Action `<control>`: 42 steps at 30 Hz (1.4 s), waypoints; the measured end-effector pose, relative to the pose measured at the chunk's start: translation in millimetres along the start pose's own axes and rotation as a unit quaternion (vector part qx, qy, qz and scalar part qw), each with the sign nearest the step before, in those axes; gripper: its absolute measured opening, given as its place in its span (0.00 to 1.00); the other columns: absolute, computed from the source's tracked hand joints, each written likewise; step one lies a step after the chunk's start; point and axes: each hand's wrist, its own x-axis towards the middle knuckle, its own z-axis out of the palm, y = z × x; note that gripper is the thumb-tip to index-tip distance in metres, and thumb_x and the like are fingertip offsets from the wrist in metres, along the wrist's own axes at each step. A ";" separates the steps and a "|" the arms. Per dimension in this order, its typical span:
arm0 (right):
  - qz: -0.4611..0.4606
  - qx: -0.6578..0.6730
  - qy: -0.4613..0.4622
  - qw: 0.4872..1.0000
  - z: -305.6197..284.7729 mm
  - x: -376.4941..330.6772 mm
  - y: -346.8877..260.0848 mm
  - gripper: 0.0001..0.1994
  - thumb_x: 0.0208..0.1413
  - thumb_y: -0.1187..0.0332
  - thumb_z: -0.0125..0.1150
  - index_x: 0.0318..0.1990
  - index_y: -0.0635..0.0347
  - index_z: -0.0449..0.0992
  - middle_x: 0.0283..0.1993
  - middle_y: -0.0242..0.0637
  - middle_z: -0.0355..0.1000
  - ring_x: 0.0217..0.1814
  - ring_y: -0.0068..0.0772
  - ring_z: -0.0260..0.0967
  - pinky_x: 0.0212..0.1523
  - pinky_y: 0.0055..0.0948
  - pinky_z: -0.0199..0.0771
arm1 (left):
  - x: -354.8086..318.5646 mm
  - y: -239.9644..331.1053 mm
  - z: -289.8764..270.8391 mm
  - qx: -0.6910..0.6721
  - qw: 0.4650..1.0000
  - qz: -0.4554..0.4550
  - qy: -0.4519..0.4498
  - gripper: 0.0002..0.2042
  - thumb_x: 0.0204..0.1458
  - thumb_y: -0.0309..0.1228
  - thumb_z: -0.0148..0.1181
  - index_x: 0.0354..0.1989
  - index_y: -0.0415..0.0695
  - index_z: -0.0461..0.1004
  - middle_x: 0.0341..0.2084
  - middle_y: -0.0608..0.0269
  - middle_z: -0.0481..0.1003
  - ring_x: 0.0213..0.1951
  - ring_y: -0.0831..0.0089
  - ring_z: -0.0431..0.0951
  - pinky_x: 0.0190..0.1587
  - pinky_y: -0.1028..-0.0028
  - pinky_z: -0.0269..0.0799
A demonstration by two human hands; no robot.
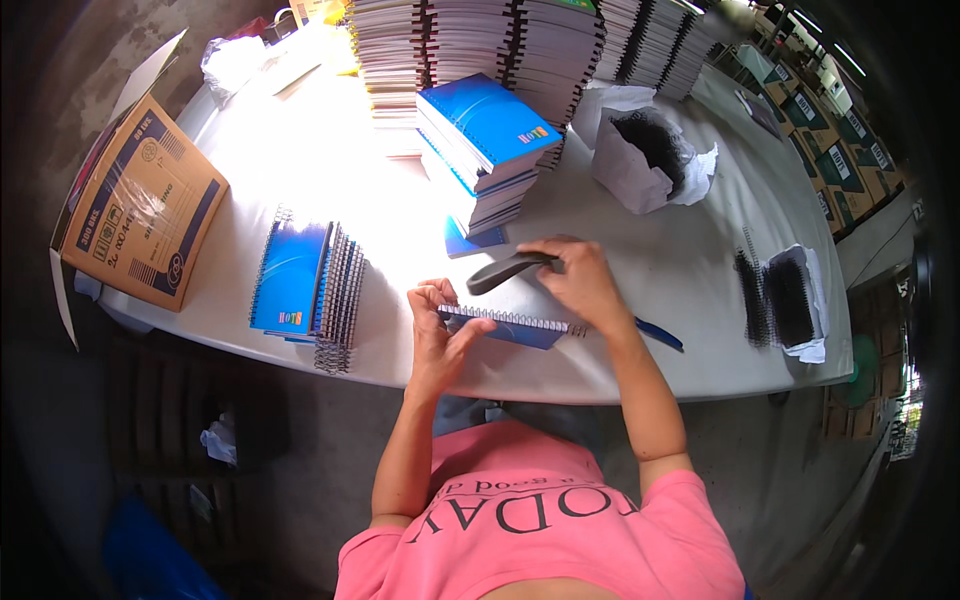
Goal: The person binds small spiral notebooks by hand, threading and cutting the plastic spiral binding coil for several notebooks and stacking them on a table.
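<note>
My left hand is closed on the left end of a blue spiral notebook near the table's front edge. Its coil binding faces up, and the loose end of the coil sticks out at the right. Above the notebook, my right hand is closed around a dark grey curved tool, whose rounded end points toward my left hand. The exact kind of tool cannot be made out. A slim blue object lies beside my right forearm.
Bound blue notebooks are piled at left, near a cardboard box. Behind my hands stands a stack of blue-covered notebooks, with tall paper stacks beyond. Black coils fill a paper-lined bundle; more black coils lie far right.
</note>
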 end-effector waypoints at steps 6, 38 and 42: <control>0.301 -0.263 -0.027 0.916 -60.3 -116.3 13.6 0.36 0.47 0.58 0.64 0.65 0.48 0.57 0.67 0.40 0.54 0.67 0.48 0.52 0.62 0.55 0.48 | -6.3 22.4 -1.1 -0.173 0.981 -0.025 0.079 0.21 0.44 0.18 0.67 0.46 0.39 0.67 0.31 0.65 0.73 0.33 0.81 0.71 0.36 0.84 0.66; 0.175 0.519 -0.139 0.825 -2.8 -83.6 -88.7 0.20 0.64 0.58 0.46 0.60 0.52 0.61 0.42 0.42 0.69 0.34 0.35 0.72 0.33 0.32 0.74 | -14.6 54.6 24.8 0.157 0.939 0.266 0.152 0.47 0.40 0.12 0.63 0.67 0.32 0.38 0.25 0.65 0.71 0.32 0.75 0.69 0.36 0.78 0.65; 0.264 0.680 -0.174 0.662 -1.1 -84.7 -95.4 0.22 0.67 0.57 0.40 0.64 0.53 0.51 0.45 0.41 0.69 0.37 0.32 0.72 0.36 0.27 0.75 | -14.6 49.0 27.3 0.150 0.942 0.255 0.160 0.47 0.42 0.13 0.64 0.67 0.35 0.38 0.27 0.65 0.69 0.33 0.76 0.68 0.39 0.78 0.65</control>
